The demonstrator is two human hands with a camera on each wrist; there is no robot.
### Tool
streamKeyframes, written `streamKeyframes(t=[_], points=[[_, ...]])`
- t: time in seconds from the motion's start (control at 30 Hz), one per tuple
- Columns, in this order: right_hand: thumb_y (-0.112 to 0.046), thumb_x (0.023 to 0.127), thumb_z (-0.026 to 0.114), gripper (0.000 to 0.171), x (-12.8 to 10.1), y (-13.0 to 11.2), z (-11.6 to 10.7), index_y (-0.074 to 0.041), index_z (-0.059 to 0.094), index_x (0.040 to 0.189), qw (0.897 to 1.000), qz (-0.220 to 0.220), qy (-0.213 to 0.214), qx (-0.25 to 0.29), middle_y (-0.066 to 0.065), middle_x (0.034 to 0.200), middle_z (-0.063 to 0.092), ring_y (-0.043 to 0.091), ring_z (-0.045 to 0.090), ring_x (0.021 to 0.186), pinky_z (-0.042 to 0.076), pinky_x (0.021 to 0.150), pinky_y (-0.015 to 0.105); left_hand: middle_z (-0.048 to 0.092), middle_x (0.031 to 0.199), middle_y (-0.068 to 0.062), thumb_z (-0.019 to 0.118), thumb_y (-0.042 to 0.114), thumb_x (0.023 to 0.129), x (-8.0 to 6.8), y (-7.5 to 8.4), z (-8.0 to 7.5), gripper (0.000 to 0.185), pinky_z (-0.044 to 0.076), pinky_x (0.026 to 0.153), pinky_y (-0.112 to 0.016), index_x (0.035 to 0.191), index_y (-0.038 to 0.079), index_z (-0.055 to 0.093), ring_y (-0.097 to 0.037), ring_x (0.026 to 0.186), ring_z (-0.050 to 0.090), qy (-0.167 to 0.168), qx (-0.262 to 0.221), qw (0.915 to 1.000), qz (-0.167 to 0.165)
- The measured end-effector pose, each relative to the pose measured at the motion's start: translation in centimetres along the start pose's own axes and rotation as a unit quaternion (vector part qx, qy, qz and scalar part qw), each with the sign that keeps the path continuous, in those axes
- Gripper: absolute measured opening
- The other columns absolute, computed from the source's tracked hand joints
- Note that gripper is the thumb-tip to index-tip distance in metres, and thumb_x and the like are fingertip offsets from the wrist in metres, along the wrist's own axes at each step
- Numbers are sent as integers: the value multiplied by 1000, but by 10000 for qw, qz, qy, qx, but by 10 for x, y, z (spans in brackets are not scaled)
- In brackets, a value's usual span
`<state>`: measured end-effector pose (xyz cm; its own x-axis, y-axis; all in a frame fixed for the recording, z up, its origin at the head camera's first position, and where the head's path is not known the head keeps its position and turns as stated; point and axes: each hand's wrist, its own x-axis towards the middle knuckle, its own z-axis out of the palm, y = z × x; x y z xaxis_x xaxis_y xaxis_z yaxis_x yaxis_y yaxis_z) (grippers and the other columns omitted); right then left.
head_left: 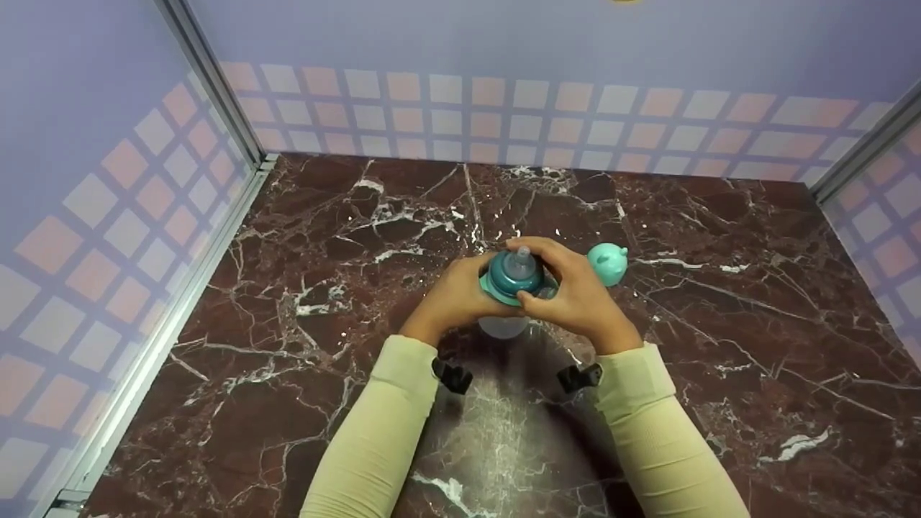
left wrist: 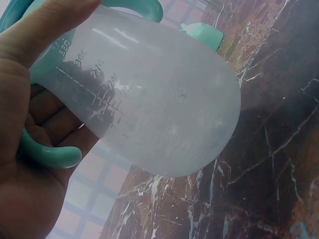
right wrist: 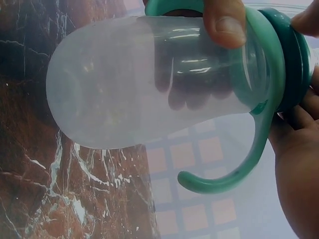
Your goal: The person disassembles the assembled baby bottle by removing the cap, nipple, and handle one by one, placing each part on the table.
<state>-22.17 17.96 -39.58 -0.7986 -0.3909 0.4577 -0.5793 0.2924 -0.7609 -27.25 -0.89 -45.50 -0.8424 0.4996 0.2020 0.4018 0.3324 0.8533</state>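
Bottle: held above the marble table; clear, empty, likely light, smooth, slippery.
Left hand: fingers wrapped round the body.
Right hand: fingers curled on the teal collar, the firmest hold.
Handles: spare grip.

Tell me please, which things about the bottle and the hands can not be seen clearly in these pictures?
- Bottle body: head view, covered by both hands.
- Nipple: cut off by the edge in both wrist views.
- Teal cap: head view, too small for detail.
- Right hand: right wrist view, mostly behind the collar.
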Motion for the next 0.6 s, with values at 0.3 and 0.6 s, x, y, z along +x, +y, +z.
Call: streamKeyframes(t=[0.3,0.6], points=[[-2,73,76,62,-1,31,1,-11,58,132,10000,-41,57,-23,5,133,58,17,54,125,43,108,28,69,113,8,88,47,64,0,0,0,69,51,94,-32,123,24,63,-8,104,64,-49,-38,10000,-45],[-36,68,88,74,0,28,7,-10,58,129,9890,-228,855,-1182,5,127,58,21,58,112,50,97,40,69,110,11,90,36,64,1,1,0,63,52,92,-30,121,26,65,-6,100,64,-35,-271,9996,-62]])
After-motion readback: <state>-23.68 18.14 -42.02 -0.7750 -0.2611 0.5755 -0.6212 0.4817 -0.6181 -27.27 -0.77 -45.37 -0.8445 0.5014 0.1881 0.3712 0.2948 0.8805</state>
